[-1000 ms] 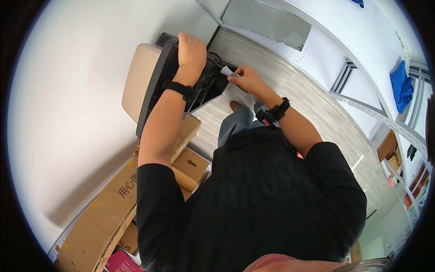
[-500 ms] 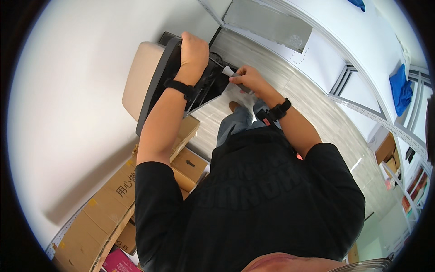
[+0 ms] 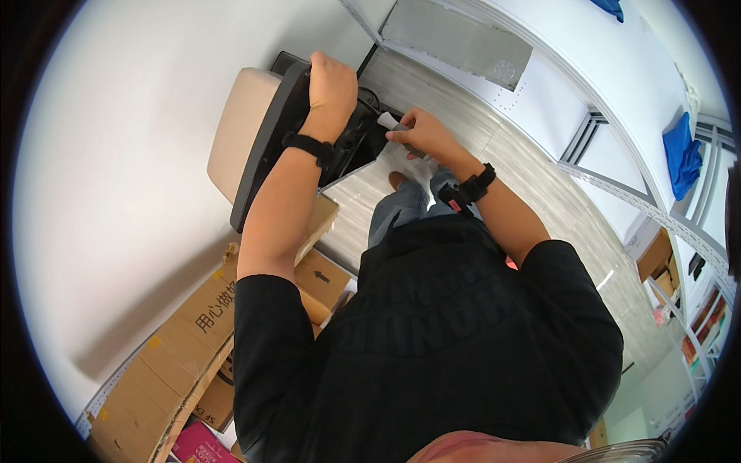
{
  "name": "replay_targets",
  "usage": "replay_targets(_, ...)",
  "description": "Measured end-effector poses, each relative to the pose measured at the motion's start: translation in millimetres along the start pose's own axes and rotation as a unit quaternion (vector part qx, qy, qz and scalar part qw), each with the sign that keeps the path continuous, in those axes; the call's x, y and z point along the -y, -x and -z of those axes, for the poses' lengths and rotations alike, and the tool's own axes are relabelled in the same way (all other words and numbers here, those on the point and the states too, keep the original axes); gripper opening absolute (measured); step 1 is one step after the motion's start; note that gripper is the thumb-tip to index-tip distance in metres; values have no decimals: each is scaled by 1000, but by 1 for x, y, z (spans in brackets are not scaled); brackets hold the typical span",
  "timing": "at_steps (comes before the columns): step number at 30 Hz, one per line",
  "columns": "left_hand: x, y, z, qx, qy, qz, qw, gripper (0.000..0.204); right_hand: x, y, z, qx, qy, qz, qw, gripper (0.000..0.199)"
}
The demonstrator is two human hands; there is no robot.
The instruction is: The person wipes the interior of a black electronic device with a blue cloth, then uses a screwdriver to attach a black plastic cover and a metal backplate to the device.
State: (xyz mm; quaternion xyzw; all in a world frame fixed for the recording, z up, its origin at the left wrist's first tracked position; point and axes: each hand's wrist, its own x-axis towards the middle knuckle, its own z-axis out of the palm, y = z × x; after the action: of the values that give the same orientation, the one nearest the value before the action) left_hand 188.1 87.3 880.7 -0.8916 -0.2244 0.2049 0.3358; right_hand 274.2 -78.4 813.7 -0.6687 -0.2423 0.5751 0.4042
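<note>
A bulky unit with a smooth beige side and a thick black rim stands tilted against the wall at upper left. My left hand is closed over the rim's upper end, its fingertips hidden behind. Dark workings and a loop of cable show on the near right side of the unit. Pinched between the thumb and fingers of my right hand is a screwdriver with a white and grey handle, pointing toward those workings. Its tip cannot be made out against the dark parts.
Below the unit, cardboard boxes line the wall, with a pink box at the bottom. White metal shelving runs along the right, with a blue cloth on it. Pale wood-look floor lies between.
Both hands keep their holds. My right hand and the screwdriver have shifted very slightly left, and the unit has barely moved.
</note>
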Motion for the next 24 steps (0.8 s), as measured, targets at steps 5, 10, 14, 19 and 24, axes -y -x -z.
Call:
replay_targets(5, 1, 0, 8, 14, -7, 3, 1000, 13, -11, -13, -1, -2, -61, -22, 998, 35)
replay_targets(10, -2, -1, 3, 13, 7, 13, 1000, 9, -14, -13, 2, 36, -176, -66, 982, 32)
replay_targets(14, -2, -1, 1, 0, 0, 13, 1000, 9, -15, -13, 3, 42, -140, -61, 987, 30)
replay_targets(19, -3, 1, 3, 13, 2, 14, 1000, 13, -12, -6, 3, 56, -62, -7, 997, 28)
replay_targets(24, -1, -4, 5, 26, 21, 23, 999, 13, -37, -14, 5, 8, -10, 88, 996, 31)
